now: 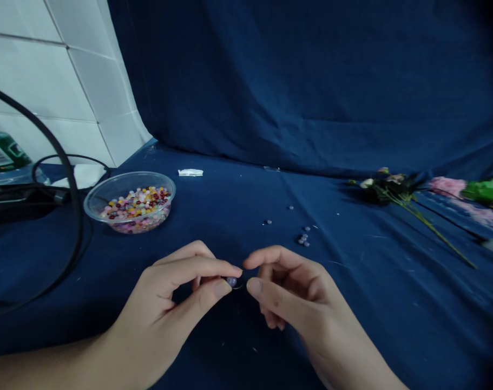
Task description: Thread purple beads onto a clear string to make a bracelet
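Between the thumb and index fingertip of my left hand (181, 295) is a greyish-purple bead (231, 281). A short, thin piece of thread or wire (238, 287) sticks out to the right of it. My right hand (297, 287) is just beside it, its thumb and index finger apart and its other fingers curled; I see nothing between the fingertips. Beyond my right hand, several loose beads of the same colour (303, 239) lie on the dark blue cloth (230, 216). A clear plastic bowl (92, 203) of multicoloured beads (138, 206) stands past my left hand.
A black cable (73, 184) loops up at the left, near a bottle with a green label (5, 154) and a crumpled white tissue (81, 176). A small white strip (190, 173) lies behind the bowl. Artificial flowers (392, 187) lie at the right. Blue cloth hangs behind.
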`<state>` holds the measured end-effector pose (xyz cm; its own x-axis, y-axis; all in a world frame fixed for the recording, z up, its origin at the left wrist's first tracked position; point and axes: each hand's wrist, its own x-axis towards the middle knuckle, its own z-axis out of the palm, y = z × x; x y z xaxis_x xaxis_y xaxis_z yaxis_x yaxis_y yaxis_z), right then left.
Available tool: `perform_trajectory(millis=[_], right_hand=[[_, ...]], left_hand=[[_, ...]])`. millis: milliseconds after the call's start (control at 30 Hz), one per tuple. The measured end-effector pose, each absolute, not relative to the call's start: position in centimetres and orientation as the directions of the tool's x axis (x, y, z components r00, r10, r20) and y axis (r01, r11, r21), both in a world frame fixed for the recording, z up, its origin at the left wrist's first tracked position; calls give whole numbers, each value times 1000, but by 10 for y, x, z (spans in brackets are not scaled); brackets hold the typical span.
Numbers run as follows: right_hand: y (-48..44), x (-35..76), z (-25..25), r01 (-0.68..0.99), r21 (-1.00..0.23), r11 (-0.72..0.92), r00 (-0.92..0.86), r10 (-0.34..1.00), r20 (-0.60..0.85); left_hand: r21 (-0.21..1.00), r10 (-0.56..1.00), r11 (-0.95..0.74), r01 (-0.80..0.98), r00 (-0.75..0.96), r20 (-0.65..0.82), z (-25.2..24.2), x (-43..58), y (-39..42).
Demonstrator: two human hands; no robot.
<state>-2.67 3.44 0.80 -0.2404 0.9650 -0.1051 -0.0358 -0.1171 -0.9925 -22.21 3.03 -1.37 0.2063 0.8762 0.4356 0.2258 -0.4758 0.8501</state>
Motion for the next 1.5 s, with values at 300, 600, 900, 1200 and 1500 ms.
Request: perform_trajectory(millis=[300, 600, 900, 1200, 1500], right_hand=[[32, -25, 9, 99, -995, -20, -177, 984, -38], [28, -31, 13, 253, -966, 58, -224, 975, 0], [27, -33, 13, 251, -966, 65, -276, 961, -7], [27, -34, 12, 260, -958, 121, -295, 955, 40], [26, -32, 11, 274, -952, 138, -291, 955, 55]], left_hand=[[846, 887, -458, 275, 205, 414, -12, -222, 30], [838, 868, -488, 247, 241, 434, -13, -222, 29], [831, 859, -500, 243, 257, 442, -13, -222, 30], [839, 863, -487, 241, 277, 422, -14, -221, 30], [837, 858, -494, 233, 288, 426, -13, -222, 29]])
